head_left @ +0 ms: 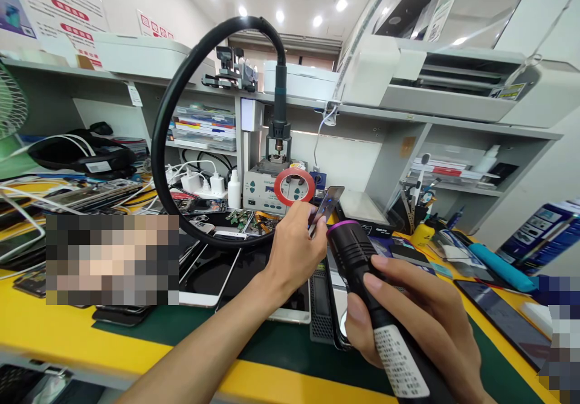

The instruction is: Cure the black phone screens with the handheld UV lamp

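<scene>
My left hand (pixel 296 244) is closed around the lower end of a thin, glossy rectangular panel (pixel 332 198), held tilted upright, with a small blue glint on its face. Wrapped in my right hand (pixel 426 307) is a black flashlight (pixel 352 252) with a purple rim and a white printed label. Its head points up toward the panel, a short gap apart. Beneath my left hand lie a white-edged tablet (pixel 199 299) and other dark-screened devices. Behind the panel stands a red tape roll (pixel 280 197), against a grey hot-air station (pixel 259 185).
A thick black hose (pixel 158 132) arches in a big loop left of my hands. Phones and cables crowd the left of the yellow table (pixel 131 346). A white bottle (pixel 234 190) stands near chargers. At right are a yellow bottle (pixel 422 235) and a dark tablet (pixel 501 316).
</scene>
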Available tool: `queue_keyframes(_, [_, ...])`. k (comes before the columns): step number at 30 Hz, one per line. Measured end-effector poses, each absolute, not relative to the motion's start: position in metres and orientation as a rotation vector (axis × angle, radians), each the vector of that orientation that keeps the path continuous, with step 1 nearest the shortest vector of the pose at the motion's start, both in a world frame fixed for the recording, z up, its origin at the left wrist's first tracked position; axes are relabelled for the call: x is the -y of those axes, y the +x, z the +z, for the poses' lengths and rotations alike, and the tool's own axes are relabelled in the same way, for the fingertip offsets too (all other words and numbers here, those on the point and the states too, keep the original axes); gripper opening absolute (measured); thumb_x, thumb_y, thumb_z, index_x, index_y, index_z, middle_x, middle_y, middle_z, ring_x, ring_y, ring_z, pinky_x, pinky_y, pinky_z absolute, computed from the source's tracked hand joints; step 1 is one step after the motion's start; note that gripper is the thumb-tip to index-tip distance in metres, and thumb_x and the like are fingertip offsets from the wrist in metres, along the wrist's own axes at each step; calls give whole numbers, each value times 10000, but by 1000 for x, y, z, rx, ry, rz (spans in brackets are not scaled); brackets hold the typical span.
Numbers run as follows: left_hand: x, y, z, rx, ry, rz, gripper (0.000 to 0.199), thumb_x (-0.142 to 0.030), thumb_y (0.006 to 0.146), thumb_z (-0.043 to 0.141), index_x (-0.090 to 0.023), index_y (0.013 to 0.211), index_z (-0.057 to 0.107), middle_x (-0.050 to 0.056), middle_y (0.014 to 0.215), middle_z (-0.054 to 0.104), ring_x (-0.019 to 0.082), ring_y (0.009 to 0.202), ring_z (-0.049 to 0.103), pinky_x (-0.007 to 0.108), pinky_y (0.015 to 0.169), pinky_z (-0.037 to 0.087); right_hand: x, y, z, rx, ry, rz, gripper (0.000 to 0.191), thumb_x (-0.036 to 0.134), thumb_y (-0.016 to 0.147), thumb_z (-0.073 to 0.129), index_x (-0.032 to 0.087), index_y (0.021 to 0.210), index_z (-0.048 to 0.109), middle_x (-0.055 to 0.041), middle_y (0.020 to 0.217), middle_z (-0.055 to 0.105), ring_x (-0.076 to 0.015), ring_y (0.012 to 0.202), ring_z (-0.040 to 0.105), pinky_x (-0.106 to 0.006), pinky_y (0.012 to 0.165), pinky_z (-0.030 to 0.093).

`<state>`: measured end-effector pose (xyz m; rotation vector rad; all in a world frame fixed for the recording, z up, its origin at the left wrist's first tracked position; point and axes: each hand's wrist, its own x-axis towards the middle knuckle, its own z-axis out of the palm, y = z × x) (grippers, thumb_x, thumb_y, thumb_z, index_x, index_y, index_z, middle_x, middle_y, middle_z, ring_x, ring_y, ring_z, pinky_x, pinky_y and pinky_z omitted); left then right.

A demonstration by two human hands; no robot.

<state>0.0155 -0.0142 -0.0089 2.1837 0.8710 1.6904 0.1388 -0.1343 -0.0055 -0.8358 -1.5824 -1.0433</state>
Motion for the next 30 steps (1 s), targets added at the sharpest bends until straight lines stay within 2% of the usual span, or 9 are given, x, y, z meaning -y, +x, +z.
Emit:
queue_keyframes(7, [15, 16, -10, -874, 2167, 1684, 116, -203, 937, 526, -214, 836, 469, 31, 854, 613, 167, 787, 591, 281, 697, 424, 138, 138, -2, 1577, -879, -1006, 189, 150, 781, 800, 150, 950, 714, -74, 1101, 698, -139, 908, 706, -247, 804, 579])
queue_keyframes(16, [14, 17, -10, -874, 2154, 1687, 115, -216, 948, 524, -209, 839, 488, 25, 856, 613, 163, 793, 593, 286, 709, 430, 135, 140, -1, 1554, -834, -1024, 181, 155, 789, 796, 140, 946, 707, -80, 1102, 702, -130, 901, 703, -234, 749, 577])
queue_keyframes(21, [15, 16, -6, -881, 2050, 1662, 69, -234, 943, 537, -195, 897, 569, 41, 899, 668, 168, 799, 621, 293, 711, 446, 137, 139, 0, 1546, -884, -1017, 217, 156, 779, 807, 145, 970, 705, -83, 1105, 704, -141, 907, 704, -243, 752, 582])
queue_keyframes(25, [18, 15, -4, -870, 2011, 1620, 64, -234, 937, 540, -190, 925, 585, 41, 883, 682, 164, 759, 611, 282, 663, 438, 138, 138, 2, 1553, -875, -1016, 214, 156, 786, 795, 150, 977, 698, -81, 1104, 697, -152, 920, 709, -248, 752, 594])
queue_keyframes(30, [18, 15, -4, -801, 1898, 1550, 77, -258, 931, 567, -198, 885, 547, -8, 805, 649, 119, 625, 532, 260, 601, 419, 137, 138, 2, 1542, -889, -1004, 205, 155, 785, 788, 156, 967, 693, -75, 1102, 693, -143, 926, 706, -243, 771, 588])
